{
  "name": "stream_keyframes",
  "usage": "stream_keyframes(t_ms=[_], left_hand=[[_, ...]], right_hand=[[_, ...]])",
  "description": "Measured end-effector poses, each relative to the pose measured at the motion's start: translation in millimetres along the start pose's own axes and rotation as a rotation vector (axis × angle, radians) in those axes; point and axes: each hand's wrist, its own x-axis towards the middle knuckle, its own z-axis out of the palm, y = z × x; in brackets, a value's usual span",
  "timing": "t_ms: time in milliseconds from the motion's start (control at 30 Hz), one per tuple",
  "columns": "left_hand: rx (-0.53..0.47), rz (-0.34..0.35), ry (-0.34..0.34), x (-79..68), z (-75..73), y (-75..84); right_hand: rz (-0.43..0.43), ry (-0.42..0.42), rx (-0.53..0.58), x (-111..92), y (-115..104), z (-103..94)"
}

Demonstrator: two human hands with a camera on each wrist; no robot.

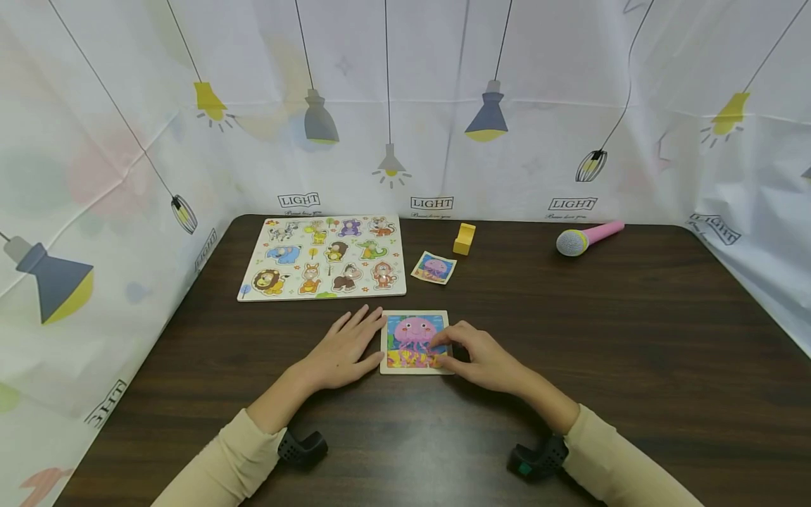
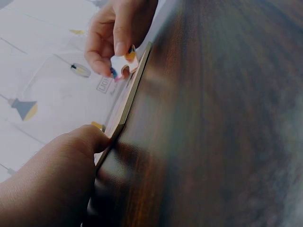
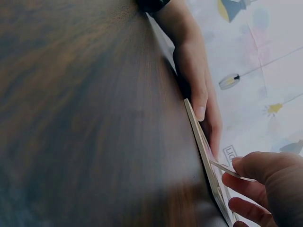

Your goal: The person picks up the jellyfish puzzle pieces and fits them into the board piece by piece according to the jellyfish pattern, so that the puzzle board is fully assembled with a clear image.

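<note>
A small square jigsaw puzzle [image 1: 415, 331] with a pink jellyfish picture and a pale wooden frame lies flat on the table in the head view. My left hand [image 1: 345, 355] lies palm down at its left edge, fingers extended, with thumb and fingertips touching the frame. At the right side my right hand [image 1: 479, 358] pinches a thin puzzle piece [image 3: 232, 171] between thumb and fingers. That piece is tilted, with one edge down at the puzzle, in the right wrist view. My fingers partly hide the puzzle's lower right area.
Behind the puzzle lies a larger board of animal pictures [image 1: 323, 260] on the left. A small jellyfish picture card [image 1: 434, 268] and a yellow block [image 1: 464, 239] are beside it. A pink toy microphone [image 1: 589, 238] lies at the back right of the dark wooden table [image 1: 633, 338].
</note>
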Motion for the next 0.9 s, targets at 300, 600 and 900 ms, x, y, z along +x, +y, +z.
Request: stream_keyframes(t_ms=[300,600,900], left_hand=[[0.0,0.004,-0.002,-0.5,-1.6,0.7],[0.003,-0.008,-0.018,1.3,-2.2,1.3],[0.0,-0.006,-0.014,0.7,-1.6,0.9]], right_hand=[[0.003,-0.017,0.0,0.4,-1.9,0.5],[0.007,-0.007,-0.047,-0.1,-0.7,1.3],[-0.008,0.012,-0.106,-1.7,0.3,2.5]])
